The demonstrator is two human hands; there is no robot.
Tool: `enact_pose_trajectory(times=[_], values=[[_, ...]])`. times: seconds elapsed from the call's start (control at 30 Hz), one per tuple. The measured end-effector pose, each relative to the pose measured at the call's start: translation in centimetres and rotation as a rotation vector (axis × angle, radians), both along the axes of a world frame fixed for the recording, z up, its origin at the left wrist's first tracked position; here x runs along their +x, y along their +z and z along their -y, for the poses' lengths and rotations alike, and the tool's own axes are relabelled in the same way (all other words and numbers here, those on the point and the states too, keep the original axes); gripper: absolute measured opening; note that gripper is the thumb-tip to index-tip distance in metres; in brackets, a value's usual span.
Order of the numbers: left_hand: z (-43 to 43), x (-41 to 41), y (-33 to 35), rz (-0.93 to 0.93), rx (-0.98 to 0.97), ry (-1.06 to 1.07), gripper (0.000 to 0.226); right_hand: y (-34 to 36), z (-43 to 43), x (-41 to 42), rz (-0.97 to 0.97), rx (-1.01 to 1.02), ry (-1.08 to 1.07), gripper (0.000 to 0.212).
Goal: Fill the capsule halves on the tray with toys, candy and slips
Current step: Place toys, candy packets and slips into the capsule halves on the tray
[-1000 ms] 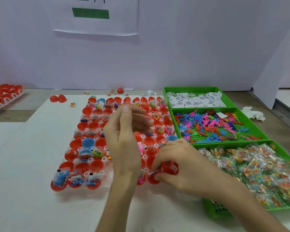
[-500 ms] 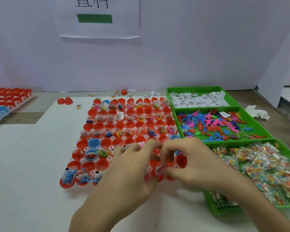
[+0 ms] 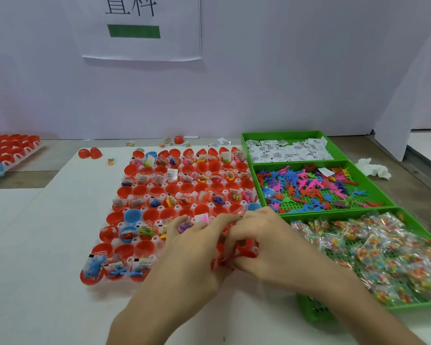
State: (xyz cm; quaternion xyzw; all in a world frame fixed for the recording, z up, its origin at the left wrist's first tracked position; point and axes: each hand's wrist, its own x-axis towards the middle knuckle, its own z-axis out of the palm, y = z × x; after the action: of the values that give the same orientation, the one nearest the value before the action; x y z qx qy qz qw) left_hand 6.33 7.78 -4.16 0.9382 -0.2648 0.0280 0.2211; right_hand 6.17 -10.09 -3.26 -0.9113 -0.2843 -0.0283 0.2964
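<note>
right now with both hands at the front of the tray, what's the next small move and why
Probably press the filling fully down into the red half. The left hand and right hand meet over it at the front edge of the tray, the right pinching that half, so it looks unfinished. What goes in is hidden.

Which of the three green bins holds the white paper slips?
The farthest bin, nearest the wall. The middle bin holds coloured toy figures; the closest bin holds candy packets.
</note>
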Motion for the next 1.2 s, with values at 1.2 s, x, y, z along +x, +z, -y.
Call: enact_pose_trajectory(times=[1.2], values=[[6.2, -2.0, 4.2, 0.11, -0.186, -0.176, 0.027, 3.5, 8.9, 6.3, 0.104, 0.437, -0.759, 0.014]])
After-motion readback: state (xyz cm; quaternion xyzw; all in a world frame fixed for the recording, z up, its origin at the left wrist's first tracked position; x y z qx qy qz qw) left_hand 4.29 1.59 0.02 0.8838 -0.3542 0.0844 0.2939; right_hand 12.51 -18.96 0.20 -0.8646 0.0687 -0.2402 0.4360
